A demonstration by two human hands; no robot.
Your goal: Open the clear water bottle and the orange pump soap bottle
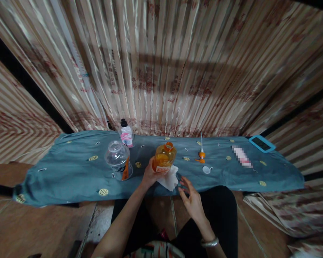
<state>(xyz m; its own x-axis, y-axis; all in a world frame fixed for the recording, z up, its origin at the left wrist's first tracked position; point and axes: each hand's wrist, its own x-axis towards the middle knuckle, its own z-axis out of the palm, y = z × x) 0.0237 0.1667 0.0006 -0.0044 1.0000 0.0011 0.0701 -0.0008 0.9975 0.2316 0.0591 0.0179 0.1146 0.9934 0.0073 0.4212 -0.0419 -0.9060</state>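
My left hand [150, 175] grips an uncapped orange bottle [164, 157] that stands upright on the blue-green cloth [70, 172], with a white tissue [170, 178] pressed against its base. My right hand [191, 199] hovers just right of the tissue, fingers spread and holding nothing. An orange pump head [201, 154] with a long tube lies to the right of the bottle, and a small white cap [206, 169] lies near it.
An empty clear bottle [118, 159] stands left of the orange one. A small bottle with a black cap and pink label [126, 135] stands behind it. A blue-cased phone [261, 143] lies at the far right. A striped curtain [161, 71] hangs behind.
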